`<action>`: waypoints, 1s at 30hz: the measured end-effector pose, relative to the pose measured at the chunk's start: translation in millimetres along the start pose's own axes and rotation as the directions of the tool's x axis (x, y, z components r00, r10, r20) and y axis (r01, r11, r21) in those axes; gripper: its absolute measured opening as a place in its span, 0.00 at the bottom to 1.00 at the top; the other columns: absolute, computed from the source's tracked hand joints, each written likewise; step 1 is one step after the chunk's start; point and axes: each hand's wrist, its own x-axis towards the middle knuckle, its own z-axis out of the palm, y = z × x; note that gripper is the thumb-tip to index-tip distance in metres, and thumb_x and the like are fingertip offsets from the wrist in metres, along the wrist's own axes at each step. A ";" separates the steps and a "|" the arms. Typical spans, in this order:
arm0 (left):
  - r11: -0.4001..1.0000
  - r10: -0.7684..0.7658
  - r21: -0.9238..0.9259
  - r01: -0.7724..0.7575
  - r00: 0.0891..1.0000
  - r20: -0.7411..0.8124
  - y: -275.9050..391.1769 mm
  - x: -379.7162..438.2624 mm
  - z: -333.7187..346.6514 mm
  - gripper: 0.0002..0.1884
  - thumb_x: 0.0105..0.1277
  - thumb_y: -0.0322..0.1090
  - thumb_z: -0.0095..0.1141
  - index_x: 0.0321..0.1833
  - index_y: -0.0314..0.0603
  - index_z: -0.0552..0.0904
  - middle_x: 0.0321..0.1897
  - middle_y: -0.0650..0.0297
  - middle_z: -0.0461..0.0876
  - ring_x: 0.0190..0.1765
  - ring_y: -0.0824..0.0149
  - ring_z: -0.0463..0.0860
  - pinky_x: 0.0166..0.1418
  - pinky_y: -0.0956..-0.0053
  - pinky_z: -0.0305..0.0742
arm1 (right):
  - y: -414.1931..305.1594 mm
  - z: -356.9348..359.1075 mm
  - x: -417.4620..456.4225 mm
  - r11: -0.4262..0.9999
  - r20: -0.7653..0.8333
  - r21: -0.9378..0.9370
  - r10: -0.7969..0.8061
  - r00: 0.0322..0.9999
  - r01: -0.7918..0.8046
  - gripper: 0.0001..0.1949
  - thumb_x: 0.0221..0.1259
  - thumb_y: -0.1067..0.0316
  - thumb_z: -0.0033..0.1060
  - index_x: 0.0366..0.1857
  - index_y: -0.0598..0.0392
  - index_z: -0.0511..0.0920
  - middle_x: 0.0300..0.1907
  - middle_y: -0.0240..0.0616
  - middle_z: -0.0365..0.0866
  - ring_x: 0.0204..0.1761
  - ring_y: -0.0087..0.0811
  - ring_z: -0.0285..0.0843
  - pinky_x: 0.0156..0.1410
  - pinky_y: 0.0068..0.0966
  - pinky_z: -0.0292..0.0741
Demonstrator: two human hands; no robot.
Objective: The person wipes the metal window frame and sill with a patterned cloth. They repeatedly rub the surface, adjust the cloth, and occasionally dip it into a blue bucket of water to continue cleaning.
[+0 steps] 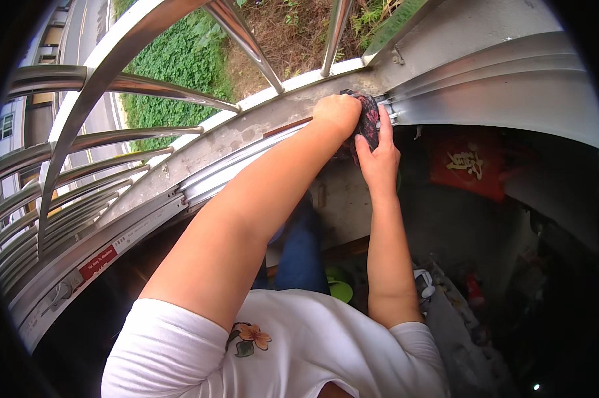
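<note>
A black cloth with a red-pink pattern [369, 117] is bunched up at the far end of the sliding window track [239, 164]. Curled around its left side is my left hand [338, 113], knuckles up, fingers mostly hidden. My right hand [383, 156] holds the cloth's right side, its thumb and forefinger spread along it. The forefinger reaches up beside the metal edge of the window sash [390, 110]. Between the track and the railing runs a stained concrete sill [249, 132].
Outside stand shiny metal railing bars [249, 47], with greenery and a road below. A curved-looking pane [498, 94] rises at right. Inside hangs a red paper with gold writing [466, 161]. A light green object [340, 291] and dim clutter lie below. The aluminium frame bears a red label [97, 262].
</note>
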 end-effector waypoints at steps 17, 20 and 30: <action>0.979 0.205 -0.040 -0.202 0.969 0.134 -59.0 -6.2 -6.9 0.13 0.56 0.31 0.48 0.43 0.44 0.82 0.31 0.49 0.81 0.37 0.53 0.82 0.42 0.65 0.76 | 12.7 30.4 52.3 0.804 0.102 -0.472 0.457 0.884 -0.361 0.19 0.51 0.51 0.59 0.50 0.31 0.75 0.41 0.40 0.81 0.46 0.43 0.77 0.49 0.37 0.73; 0.985 0.064 -0.172 -0.034 0.984 0.167 -60.8 -4.1 -3.3 0.14 0.54 0.29 0.48 0.42 0.44 0.83 0.33 0.48 0.81 0.41 0.50 0.80 0.47 0.64 0.74 | 4.0 37.6 52.8 0.799 0.109 -0.496 0.444 0.889 -0.339 0.17 0.51 0.53 0.58 0.47 0.33 0.76 0.39 0.40 0.81 0.44 0.44 0.78 0.47 0.38 0.74; 0.948 -0.077 -0.298 0.113 0.988 0.131 -11.3 11.8 5.1 0.12 0.57 0.31 0.48 0.39 0.34 0.81 0.40 0.43 0.79 0.46 0.48 0.79 0.50 0.59 0.74 | 27.6 27.2 74.8 0.800 0.204 -0.594 0.253 0.946 -0.085 0.07 0.52 0.60 0.51 0.32 0.38 0.80 0.30 0.44 0.81 0.38 0.46 0.79 0.41 0.40 0.75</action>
